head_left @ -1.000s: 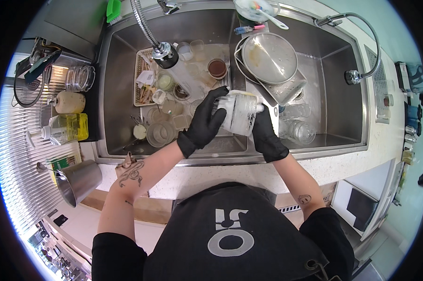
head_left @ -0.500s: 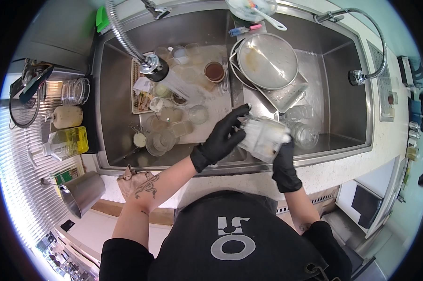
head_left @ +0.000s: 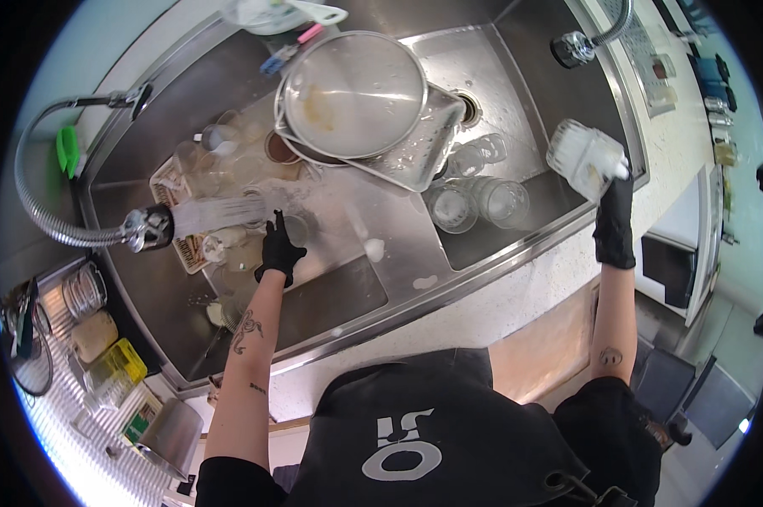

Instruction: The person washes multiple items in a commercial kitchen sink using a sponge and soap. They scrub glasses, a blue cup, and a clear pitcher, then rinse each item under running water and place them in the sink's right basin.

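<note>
My right hand [head_left: 614,221], in a black glove, holds a clear square container [head_left: 586,158] with soapy residue out over the right end of the steel sink [head_left: 339,296]. My left hand [head_left: 277,250], also gloved, reaches into the left basin with fingers spread, just below the stream of water from the spray faucet head [head_left: 147,228]. Nothing is held in it. Glasses and cups [head_left: 229,245] lie crowded around that hand.
A large metal bowl [head_left: 354,93] sits on a tray [head_left: 415,152] in the middle of the sink. Several clear glasses [head_left: 474,198] stand in the right basin. A second faucet [head_left: 577,44] is at the top right. A drying rack [head_left: 86,329] with jars stands left.
My right hand has carried the container away to the right. My left hand let go of it and moved left under the running spray. The view swung rightward.
</note>
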### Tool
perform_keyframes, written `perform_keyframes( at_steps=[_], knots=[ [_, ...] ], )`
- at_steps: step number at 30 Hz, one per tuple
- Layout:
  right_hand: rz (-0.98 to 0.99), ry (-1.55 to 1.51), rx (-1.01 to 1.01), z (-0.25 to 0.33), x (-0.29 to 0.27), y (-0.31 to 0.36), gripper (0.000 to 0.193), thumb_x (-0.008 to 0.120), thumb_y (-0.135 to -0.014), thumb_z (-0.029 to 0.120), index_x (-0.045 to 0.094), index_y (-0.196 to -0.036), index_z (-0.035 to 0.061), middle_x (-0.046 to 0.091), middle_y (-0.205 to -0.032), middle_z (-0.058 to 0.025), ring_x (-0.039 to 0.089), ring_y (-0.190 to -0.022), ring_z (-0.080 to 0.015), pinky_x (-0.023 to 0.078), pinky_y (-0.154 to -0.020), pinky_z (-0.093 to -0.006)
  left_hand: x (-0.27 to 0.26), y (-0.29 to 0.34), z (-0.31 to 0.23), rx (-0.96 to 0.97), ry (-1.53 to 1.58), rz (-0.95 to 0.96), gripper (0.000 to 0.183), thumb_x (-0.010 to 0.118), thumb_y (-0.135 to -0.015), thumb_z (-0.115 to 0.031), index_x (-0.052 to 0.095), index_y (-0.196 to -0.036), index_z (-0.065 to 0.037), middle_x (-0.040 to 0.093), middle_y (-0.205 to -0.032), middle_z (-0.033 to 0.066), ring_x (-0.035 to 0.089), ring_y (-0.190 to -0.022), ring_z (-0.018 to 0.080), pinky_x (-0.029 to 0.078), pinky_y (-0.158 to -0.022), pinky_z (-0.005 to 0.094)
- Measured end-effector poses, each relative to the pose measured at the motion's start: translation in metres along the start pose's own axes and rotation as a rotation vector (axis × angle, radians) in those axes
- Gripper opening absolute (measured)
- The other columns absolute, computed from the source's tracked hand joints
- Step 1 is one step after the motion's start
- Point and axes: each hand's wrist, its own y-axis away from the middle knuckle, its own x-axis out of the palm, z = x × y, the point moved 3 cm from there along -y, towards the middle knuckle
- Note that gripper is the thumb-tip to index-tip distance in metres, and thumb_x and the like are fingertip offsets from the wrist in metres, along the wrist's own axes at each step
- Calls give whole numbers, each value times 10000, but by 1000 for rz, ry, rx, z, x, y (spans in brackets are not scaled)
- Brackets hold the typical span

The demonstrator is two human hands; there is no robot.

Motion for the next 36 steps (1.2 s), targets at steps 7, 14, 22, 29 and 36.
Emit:
perform_keyframes(
  at_steps=[7, 14, 22, 29, 36],
  knots=[
    [121, 303, 47, -29, 18, -17, 181, 522, -776, 87, 581, -925, 4, 594, -802, -37, 558, -700, -94, 459, -594, -253, 9, -2, 2, 32, 152, -183, 995, 755, -478, -178, 210, -1307, -104, 426, -1080, 209, 477, -967, 378, 429, -812, 418],
    [585, 606, -283, -25, 103, 15, 144, 579, -684, 41, 590, -820, -3, 587, -669, -145, 584, -591, -246, 452, -544, -315, -13, 3, 2, -364, 868, -288, 861, 750, -580, -231, 264, -1267, -51, 387, -1214, 160, 383, -1121, 276, 310, -937, 343],
    [739, 1021, -408, -60, 148, 36, 163, 532, -755, 193, 594, -734, 44, 584, -682, -167, 572, -634, -321, 453, -556, -388, -93, 22, 1, -101, 1304, -458, 728, 717, -626, -130, 319, -1232, -59, 448, -1166, 96, 416, -1089, 234, 317, -930, 323],
    [733, 1042, -485, -68, 164, 52, 265, 510, -805, 291, 593, -771, 42, 583, -708, -180, 570, -665, -328, 445, -566, -393, -124, 32, 13, 135, 1583, -479, 621, 662, -668, -71, 348, -1204, -64, 469, -1135, 79, 447, -1066, 212, 351, -913, 327],
    [507, 415, -30, -74, 125, 46, 223, 460, -807, 86, 560, -985, -3, 588, -828, -57, 546, -745, -120, 437, -643, -252, -116, 61, 6, 176, 2262, -264, 452, 538, -778, -235, 412, -1164, -34, 484, -1136, 106, 453, -1079, 267, 349, -946, 397]
  ],
)
